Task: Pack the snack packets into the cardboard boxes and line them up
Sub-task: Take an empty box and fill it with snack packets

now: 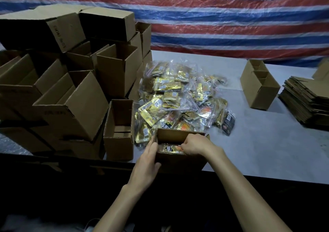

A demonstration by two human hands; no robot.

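An open cardboard box (pixel 175 136) stands at the table's near edge, with shiny snack packets (pixel 171 148) inside it. My left hand (pixel 148 164) holds the box's left front corner, thumb on the front wall and fingers along the side. My right hand (pixel 195 145) reaches over the right rim, its curled fingers pinching a packet inside the box. Behind the box lies a big heap of gold and clear snack packets (pixel 179 98) on the grey table (pixel 258 142).
Many open cardboard boxes (pixel 71 82) are stacked at the left, one small open box (pixel 120 130) standing just left of mine. Another open box (pixel 259 87) stands at the right, beside a stack of flattened cartons (pixel 308 99). A striped tarp hangs behind.
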